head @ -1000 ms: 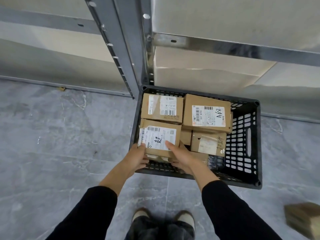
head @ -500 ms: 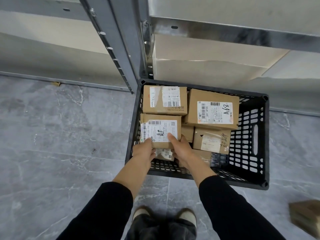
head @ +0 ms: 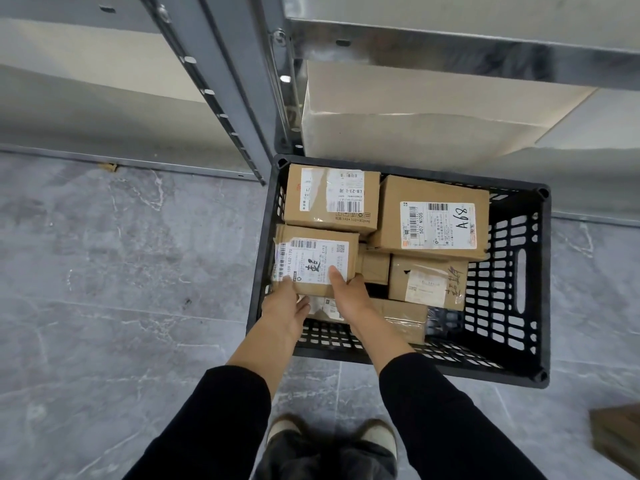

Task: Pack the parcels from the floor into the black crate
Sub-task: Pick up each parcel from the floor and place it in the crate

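Parcels (head: 429, 216) in crate (head: 543, 285) (before shelving (head: 242, 81)).

A single wide-angle head camera looks steeply down and forward, close above the left hand (head: 284, 306) and right hand (head: 350, 295). Around and past the hands lies the black crate (head: 543, 289); behind them, the person's shoes (head: 379, 433); farther ahead, shelving (head: 242, 81).

Black slatted crate (head: 519, 299) on floor (head: 121, 306); labelled brown cardboard parcels (head: 429, 216) flat inside, front-left parcel (head: 317, 258) atop another; stray parcel (head: 618, 434) outside, right.
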